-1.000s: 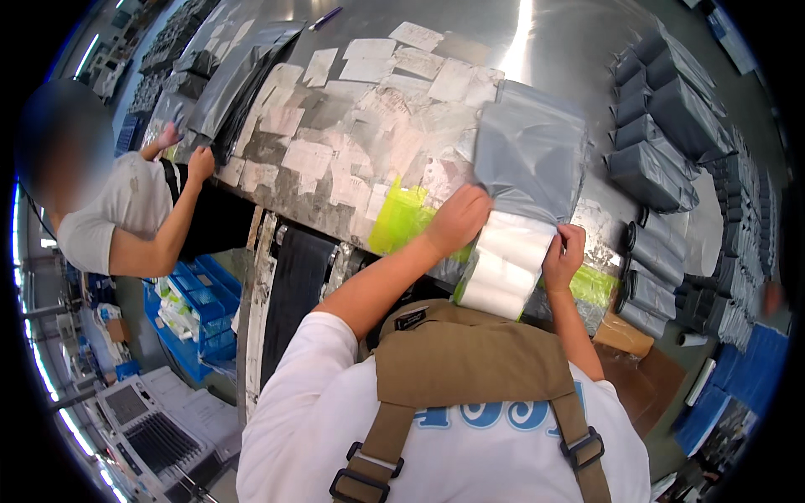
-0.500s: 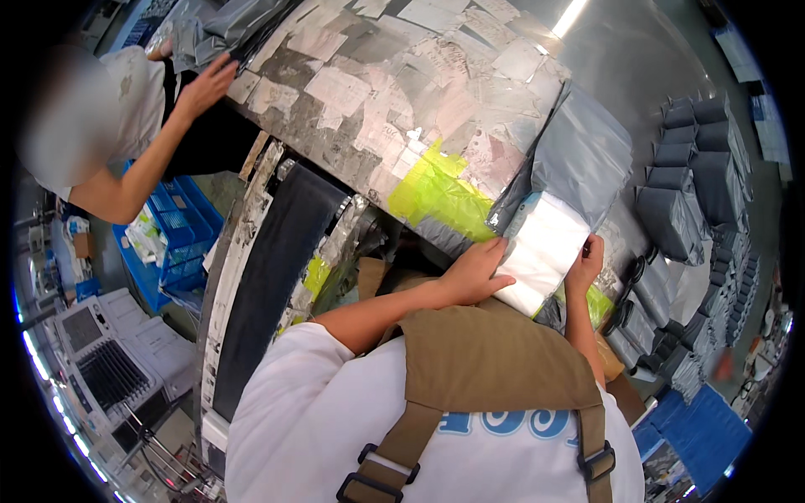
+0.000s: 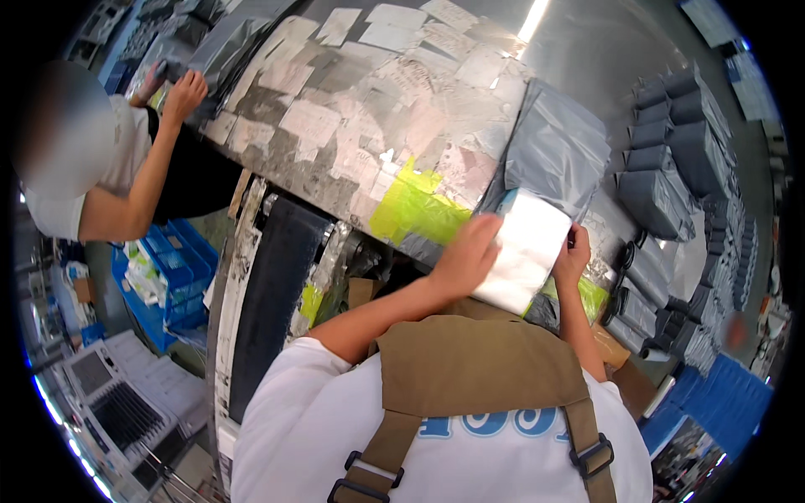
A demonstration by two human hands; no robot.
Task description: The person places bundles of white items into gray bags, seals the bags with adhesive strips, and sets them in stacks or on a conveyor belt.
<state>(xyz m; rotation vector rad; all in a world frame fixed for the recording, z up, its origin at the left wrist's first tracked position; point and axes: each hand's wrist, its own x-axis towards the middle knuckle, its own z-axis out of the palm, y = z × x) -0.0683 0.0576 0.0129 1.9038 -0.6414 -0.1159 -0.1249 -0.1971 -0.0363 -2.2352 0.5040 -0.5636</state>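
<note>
My left hand [image 3: 465, 258] is at the left edge of the white pack [image 3: 526, 251], its fingers stretched toward the far end and blurred, so I cannot tell whether they press on it or only pass alongside. My right hand [image 3: 573, 256] is at the opposite edge, fingers curled with the thumb near them; whether they pinch the material, I cannot tell. The white pack lies slantwise between my two hands, at the near edge of the metal table [image 3: 608, 42], close to my chest. Just beyond its far end are grey plastic bags [image 3: 558, 142], smooth and a little shiny. To the left of my left hand, yellow-green tape [image 3: 419, 210] covers part of the table edge, and worn paper labels [image 3: 402, 101] spread past it (some torn, some overlapping). Grey wrapped bundles [image 3: 671, 168] stand in rows to my right. At upper left, well apart from me, a co-worker's hand [image 3: 184, 96] is raised near more grey plastic [image 3: 231, 50].
</note>
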